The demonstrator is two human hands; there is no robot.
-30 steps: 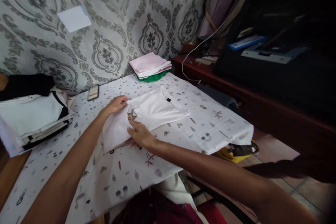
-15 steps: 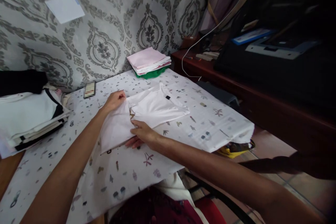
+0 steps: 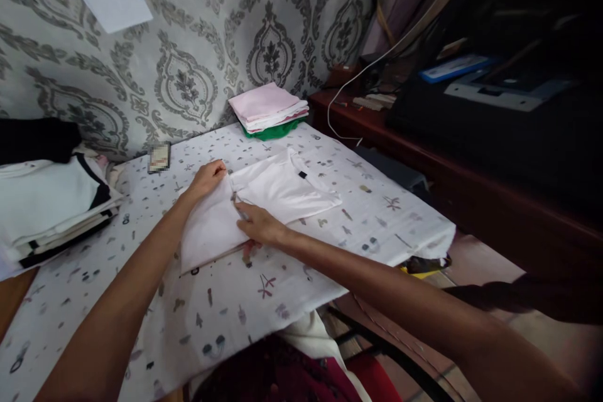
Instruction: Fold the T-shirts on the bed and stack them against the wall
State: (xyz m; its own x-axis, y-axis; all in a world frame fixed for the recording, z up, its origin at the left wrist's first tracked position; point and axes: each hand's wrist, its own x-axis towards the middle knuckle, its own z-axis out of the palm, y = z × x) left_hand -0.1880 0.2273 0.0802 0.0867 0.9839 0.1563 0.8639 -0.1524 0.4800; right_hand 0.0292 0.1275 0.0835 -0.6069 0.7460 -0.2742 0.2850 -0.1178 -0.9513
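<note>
A white T-shirt (image 3: 277,185) lies partly folded on the patterned cloth of the table, its neckline and small black label toward the right. The left part of the shirt is doubled over, and the fold's edge runs between my two hands. At the far end of that edge, my left hand (image 3: 207,177) has its fingers curled closed on the fabric. My right hand (image 3: 260,224) grips the near end of the edge, thumb on top and the other fingers partly hidden under the cloth.
A stack of folded clothes (image 3: 268,103), pink on top and green below, sits at the back by the wall. More folded clothes (image 3: 51,195) are piled at the left. A small card-like item (image 3: 159,157) rests near the wall. A dark red cabinet (image 3: 452,176) borders the right side.
My right hand has shifted slightly away from me along the fold's edge, drawing the near part of the fabric. My left hand has stayed at the far end.
</note>
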